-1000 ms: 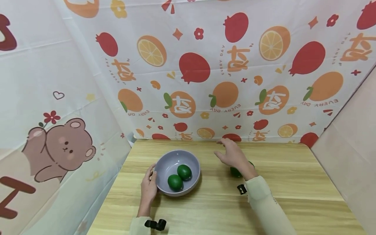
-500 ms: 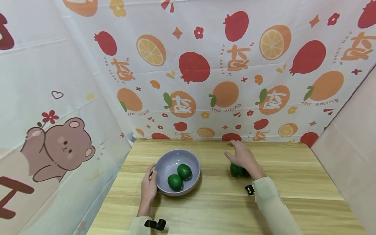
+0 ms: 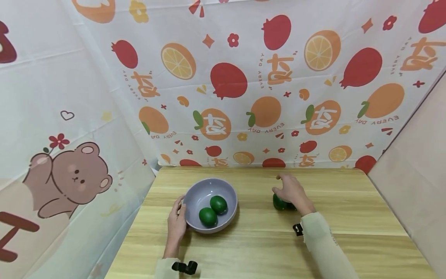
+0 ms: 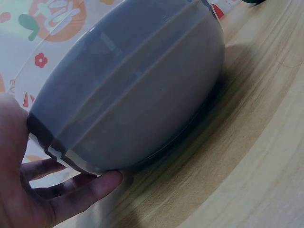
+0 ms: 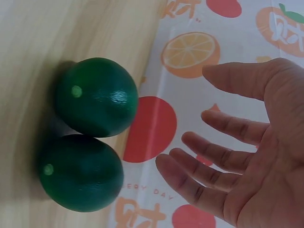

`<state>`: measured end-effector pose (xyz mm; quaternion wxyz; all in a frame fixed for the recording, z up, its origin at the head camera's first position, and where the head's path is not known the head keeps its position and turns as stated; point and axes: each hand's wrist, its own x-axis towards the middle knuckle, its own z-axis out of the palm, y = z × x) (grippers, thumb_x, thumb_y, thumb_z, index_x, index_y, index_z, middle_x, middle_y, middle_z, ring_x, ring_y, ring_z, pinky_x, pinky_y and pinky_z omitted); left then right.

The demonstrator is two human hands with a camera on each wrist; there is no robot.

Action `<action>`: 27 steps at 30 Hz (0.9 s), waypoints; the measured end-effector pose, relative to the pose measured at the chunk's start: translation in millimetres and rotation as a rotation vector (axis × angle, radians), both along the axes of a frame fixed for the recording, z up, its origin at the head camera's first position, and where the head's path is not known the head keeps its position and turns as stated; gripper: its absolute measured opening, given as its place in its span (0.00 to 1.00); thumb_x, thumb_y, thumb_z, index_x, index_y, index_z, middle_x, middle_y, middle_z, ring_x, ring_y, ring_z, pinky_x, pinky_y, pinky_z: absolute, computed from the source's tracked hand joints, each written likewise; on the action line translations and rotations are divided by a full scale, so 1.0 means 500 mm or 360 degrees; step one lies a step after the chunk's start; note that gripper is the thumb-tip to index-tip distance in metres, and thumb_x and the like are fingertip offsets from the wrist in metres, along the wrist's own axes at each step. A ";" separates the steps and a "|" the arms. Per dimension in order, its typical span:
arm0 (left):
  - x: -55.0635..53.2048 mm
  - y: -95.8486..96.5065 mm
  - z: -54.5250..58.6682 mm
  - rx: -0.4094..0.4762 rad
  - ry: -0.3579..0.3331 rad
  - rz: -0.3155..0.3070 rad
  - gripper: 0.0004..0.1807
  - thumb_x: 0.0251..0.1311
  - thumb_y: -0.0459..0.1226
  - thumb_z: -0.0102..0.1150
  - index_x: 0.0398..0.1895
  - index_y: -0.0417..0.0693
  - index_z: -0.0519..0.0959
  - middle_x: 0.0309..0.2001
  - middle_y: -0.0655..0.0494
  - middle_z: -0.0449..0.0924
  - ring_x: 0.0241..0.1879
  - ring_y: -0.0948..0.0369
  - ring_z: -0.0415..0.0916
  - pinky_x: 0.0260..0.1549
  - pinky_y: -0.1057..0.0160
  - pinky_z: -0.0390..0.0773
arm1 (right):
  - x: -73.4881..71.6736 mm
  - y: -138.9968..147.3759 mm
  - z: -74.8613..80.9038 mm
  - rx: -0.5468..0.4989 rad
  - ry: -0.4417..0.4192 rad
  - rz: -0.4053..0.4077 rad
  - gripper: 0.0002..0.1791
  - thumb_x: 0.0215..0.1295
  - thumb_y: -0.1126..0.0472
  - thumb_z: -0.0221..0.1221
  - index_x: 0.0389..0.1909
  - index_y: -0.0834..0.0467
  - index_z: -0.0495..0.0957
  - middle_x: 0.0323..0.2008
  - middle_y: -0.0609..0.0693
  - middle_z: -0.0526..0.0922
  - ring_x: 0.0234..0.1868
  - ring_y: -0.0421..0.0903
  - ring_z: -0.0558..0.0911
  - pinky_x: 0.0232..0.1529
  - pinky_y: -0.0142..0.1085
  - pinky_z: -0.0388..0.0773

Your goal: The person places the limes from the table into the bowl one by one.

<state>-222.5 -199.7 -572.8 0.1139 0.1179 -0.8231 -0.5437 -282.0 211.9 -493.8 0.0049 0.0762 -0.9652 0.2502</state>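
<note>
Close by the parted fingers [image 5: 216, 151] of your right hand [image 3: 292, 190], two green fruits [image 5: 96, 97] sit side by side; your left hand [image 3: 177, 221] grips the bowl [image 3: 198, 198], two more fruits [image 3: 208, 217] inside!

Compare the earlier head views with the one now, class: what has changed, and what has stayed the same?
The right hand has moved rightward and slightly down in the head view, near the loose green fruits. Nothing was taken hold of or let go. The left hand still holds the bowl, and the two fruits inside stayed put.
</note>
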 end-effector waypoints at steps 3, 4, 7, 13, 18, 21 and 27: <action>0.000 -0.003 0.002 -0.0016 -0.0011 -0.0007 0.22 0.80 0.43 0.42 0.73 0.57 0.68 0.67 0.35 0.73 0.57 0.42 0.78 0.46 0.64 0.77 | 0.001 -0.005 -0.009 -0.0014 -0.0038 -0.0042 0.27 0.66 0.55 0.65 0.62 0.65 0.75 0.64 0.67 0.76 0.61 0.65 0.77 0.57 0.60 0.78; 0.000 -0.004 0.003 -0.0018 -0.0011 -0.0007 0.22 0.80 0.44 0.42 0.73 0.57 0.68 0.67 0.36 0.73 0.57 0.42 0.78 0.46 0.64 0.77 | 0.001 -0.007 -0.011 -0.0014 -0.0050 -0.0048 0.28 0.66 0.55 0.65 0.62 0.65 0.75 0.63 0.67 0.76 0.61 0.65 0.77 0.57 0.60 0.78; 0.002 -0.004 0.005 -0.0021 -0.0006 -0.0005 0.22 0.80 0.43 0.42 0.73 0.57 0.68 0.67 0.34 0.73 0.55 0.42 0.79 0.44 0.64 0.78 | 0.003 -0.013 -0.018 0.0003 -0.0099 -0.0062 0.28 0.66 0.55 0.65 0.62 0.65 0.74 0.63 0.68 0.76 0.60 0.66 0.77 0.57 0.60 0.78; 0.007 -0.003 0.005 -0.0024 -0.0036 -0.0011 0.23 0.80 0.45 0.42 0.74 0.57 0.68 0.67 0.34 0.73 0.52 0.43 0.81 0.42 0.66 0.78 | 0.011 -0.023 -0.024 0.0013 -0.0178 -0.0088 0.28 0.66 0.56 0.65 0.63 0.65 0.74 0.64 0.69 0.75 0.60 0.67 0.77 0.56 0.60 0.78; 0.006 -0.003 0.003 -0.0016 -0.0026 -0.0020 0.24 0.80 0.46 0.42 0.75 0.57 0.67 0.66 0.34 0.73 0.51 0.43 0.81 0.42 0.65 0.78 | 0.012 -0.029 -0.028 0.0009 -0.0228 -0.0080 0.28 0.66 0.56 0.65 0.64 0.65 0.73 0.62 0.69 0.75 0.59 0.67 0.77 0.54 0.60 0.78; 0.004 -0.003 0.002 -0.0012 -0.0012 -0.0023 0.24 0.80 0.47 0.42 0.74 0.56 0.68 0.66 0.34 0.74 0.51 0.43 0.81 0.42 0.66 0.77 | 0.011 -0.032 -0.034 0.0031 -0.0259 -0.0074 0.28 0.67 0.56 0.64 0.64 0.64 0.72 0.62 0.69 0.74 0.58 0.66 0.77 0.53 0.59 0.78; 0.003 -0.003 0.001 -0.0041 -0.0012 0.0001 0.25 0.80 0.46 0.41 0.76 0.53 0.66 0.67 0.34 0.73 0.53 0.43 0.80 0.45 0.65 0.78 | 0.011 -0.038 -0.048 0.0014 -0.0315 -0.0067 0.27 0.68 0.58 0.62 0.66 0.64 0.72 0.64 0.69 0.73 0.62 0.68 0.75 0.56 0.61 0.77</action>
